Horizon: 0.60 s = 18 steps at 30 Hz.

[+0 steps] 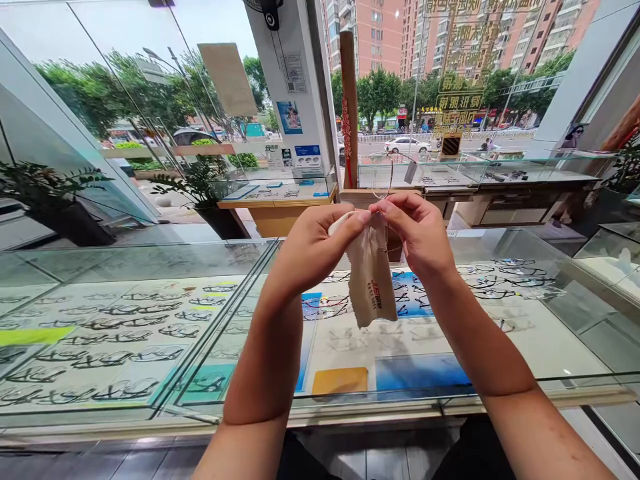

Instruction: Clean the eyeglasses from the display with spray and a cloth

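Observation:
In the head view both hands are raised and close together above a glass display counter. My left hand [320,243] is closed on a beige printed cleaning cloth [373,287], which hangs down between the hands. My right hand [417,230] is closed in a pinch on a thin-framed pair of glasses [391,177], right against the fingertips of the left. One slim arm of the glasses sticks up above the fingers. Cloth and fingers hide much of the frame, so the lenses cannot be made out clearly.
Under the hands, the glass counter [240,393] holds rows of spectacle frames [135,307]. Inside it also lie a tan piece [340,381] and a blue sheet [420,373]. Beyond stand another display case [280,203], a wooden post [349,100] and potted plants [200,183] by the windows.

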Tool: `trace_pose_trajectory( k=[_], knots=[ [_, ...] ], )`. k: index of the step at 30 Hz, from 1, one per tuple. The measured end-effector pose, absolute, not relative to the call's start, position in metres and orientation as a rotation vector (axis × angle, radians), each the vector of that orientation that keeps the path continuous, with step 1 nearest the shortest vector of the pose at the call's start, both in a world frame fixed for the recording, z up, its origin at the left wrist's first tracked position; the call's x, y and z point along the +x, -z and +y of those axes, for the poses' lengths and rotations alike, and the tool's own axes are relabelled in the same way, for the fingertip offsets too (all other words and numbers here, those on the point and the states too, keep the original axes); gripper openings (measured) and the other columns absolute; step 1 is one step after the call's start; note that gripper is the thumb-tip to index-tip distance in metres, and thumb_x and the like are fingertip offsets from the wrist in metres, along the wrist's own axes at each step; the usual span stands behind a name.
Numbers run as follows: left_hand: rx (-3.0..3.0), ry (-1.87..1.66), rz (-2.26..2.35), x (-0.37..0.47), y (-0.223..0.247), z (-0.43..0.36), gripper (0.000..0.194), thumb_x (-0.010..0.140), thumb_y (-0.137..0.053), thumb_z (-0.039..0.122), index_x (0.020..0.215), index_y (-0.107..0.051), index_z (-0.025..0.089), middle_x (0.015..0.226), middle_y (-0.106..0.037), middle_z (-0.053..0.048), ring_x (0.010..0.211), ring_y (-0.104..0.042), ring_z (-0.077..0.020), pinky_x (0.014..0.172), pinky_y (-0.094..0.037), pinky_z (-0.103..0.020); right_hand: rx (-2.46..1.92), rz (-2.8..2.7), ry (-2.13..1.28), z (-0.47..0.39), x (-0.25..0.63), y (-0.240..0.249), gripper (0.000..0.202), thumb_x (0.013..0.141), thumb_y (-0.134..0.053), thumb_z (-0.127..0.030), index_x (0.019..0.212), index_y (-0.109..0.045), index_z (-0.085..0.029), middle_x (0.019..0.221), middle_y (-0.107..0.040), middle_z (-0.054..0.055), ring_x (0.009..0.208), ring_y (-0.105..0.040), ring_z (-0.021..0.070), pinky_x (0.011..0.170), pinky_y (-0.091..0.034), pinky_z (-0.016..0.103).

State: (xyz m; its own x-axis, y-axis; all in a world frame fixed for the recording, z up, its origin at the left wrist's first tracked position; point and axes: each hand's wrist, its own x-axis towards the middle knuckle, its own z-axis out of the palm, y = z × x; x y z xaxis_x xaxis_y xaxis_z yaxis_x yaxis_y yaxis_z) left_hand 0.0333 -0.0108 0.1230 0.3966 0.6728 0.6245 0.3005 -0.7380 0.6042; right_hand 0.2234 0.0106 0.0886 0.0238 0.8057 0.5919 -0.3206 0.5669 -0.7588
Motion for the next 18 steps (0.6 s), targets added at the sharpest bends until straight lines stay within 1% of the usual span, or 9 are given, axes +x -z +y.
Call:
trace_pose_trajectory(
  k=[2,4,6,8,10,13,14,15,18],
  knots=[
    [2.264,-1.285,0.786,0.036,-0.122,-0.012,0.045,0.108,-0.056,0.051,0.085,-0.073,0.017,0.086,-0.073,-0.005,0.081,-0.063,-0.0185,0.076,-0.05,-0.029,-0.47,-1.231,-0.885,0.013,0.223,-0.086,0.037,0.077,-0.097,-0.055,0.088,-0.077,-0.027,0.093,-0.079,-0.001,0.086,-0.073,0.0163,0.084,-0.064,0.033],
    [2.278,-1.27,0.734,0.04,-0.122,-0.014,0.039,0.107,-0.049,0.041,0.089,-0.074,0.018,0.093,-0.075,-0.006,0.089,-0.066,-0.0212,0.082,-0.053,-0.031,-0.472,-1.199,-0.854,0.016,0.224,-0.084,0.037,0.077,-0.097,-0.055,0.09,-0.076,-0.028,0.095,-0.08,-0.001,0.088,-0.074,0.0169,0.085,-0.064,0.034],
    [2.301,-1.266,0.715,0.045,-0.121,-0.017,0.032,0.102,-0.046,0.028,0.088,-0.073,0.018,0.099,-0.078,-0.007,0.095,-0.068,-0.0221,0.087,-0.054,-0.032,-0.477,-1.179,-0.842,0.019,0.225,-0.082,0.037,0.077,-0.097,-0.056,0.09,-0.076,-0.028,0.095,-0.08,0.0,0.088,-0.075,0.0174,0.085,-0.065,0.034],
    [2.325,-1.319,0.756,0.051,-0.118,-0.018,0.026,0.096,-0.047,0.018,0.083,-0.069,0.018,0.098,-0.078,-0.006,0.092,-0.068,-0.0206,0.087,-0.054,-0.031,-0.469,-1.176,-0.841,0.019,0.226,-0.082,0.038,0.077,-0.097,-0.057,0.09,-0.075,-0.028,0.096,-0.081,0.0,0.089,-0.075,0.0177,0.086,-0.065,0.034],
    [2.308,-1.438,0.813,0.059,-0.113,-0.019,0.02,0.095,-0.051,0.015,0.081,-0.065,0.019,0.092,-0.076,-0.004,0.086,-0.067,-0.0182,0.084,-0.053,-0.03,-0.451,-1.187,-0.842,0.018,0.226,-0.083,0.039,0.077,-0.096,-0.057,0.09,-0.075,-0.028,0.096,-0.081,0.0,0.091,-0.076,0.018,0.088,-0.065,0.034],
    [2.137,-1.645,0.795,0.071,-0.103,-0.016,0.003,0.101,-0.063,0.022,0.098,-0.065,0.021,0.094,-0.075,-0.003,0.085,-0.071,-0.0164,0.081,-0.054,-0.028,-0.429,-1.201,-0.855,0.014,0.227,-0.085,0.037,0.08,-0.096,-0.055,0.09,-0.074,-0.027,0.097,-0.081,0.0,0.091,-0.076,0.0178,0.088,-0.065,0.034],
    [2.055,-1.693,0.769,0.075,-0.1,-0.014,0.008,0.101,-0.068,0.027,0.105,-0.063,0.023,0.096,-0.075,-0.003,0.087,-0.072,-0.0163,0.08,-0.055,-0.027,-0.425,-1.203,-0.862,0.012,0.227,-0.085,0.036,0.08,-0.096,-0.055,0.09,-0.074,-0.027,0.097,-0.081,0.0,0.09,-0.076,0.0176,0.088,-0.065,0.034],
    [1.974,-1.723,0.739,0.078,-0.098,-0.012,0.019,0.1,-0.074,0.032,0.111,-0.061,0.024,0.099,-0.075,-0.003,0.088,-0.074,-0.0164,0.079,-0.056,-0.027,-0.422,-1.205,-0.868,0.01,0.228,-0.086,0.036,0.08,-0.096,-0.054,0.09,-0.074,-0.027,0.097,-0.08,0.0,0.09,-0.075,0.0173,0.087,-0.065,0.034],
    [1.772,-1.71,0.651,0.086,-0.093,-0.008,0.044,0.093,-0.087,0.045,0.117,-0.055,0.026,0.099,-0.074,-0.002,0.088,-0.076,-0.0167,0.077,-0.057,-0.027,-0.395,-1.208,-0.886,0.007,0.228,-0.089,0.035,0.08,-0.096,-0.053,0.088,-0.074,-0.028,0.096,-0.08,-0.001,0.088,-0.074,0.0165,0.082,-0.065,0.032]
  ],
)
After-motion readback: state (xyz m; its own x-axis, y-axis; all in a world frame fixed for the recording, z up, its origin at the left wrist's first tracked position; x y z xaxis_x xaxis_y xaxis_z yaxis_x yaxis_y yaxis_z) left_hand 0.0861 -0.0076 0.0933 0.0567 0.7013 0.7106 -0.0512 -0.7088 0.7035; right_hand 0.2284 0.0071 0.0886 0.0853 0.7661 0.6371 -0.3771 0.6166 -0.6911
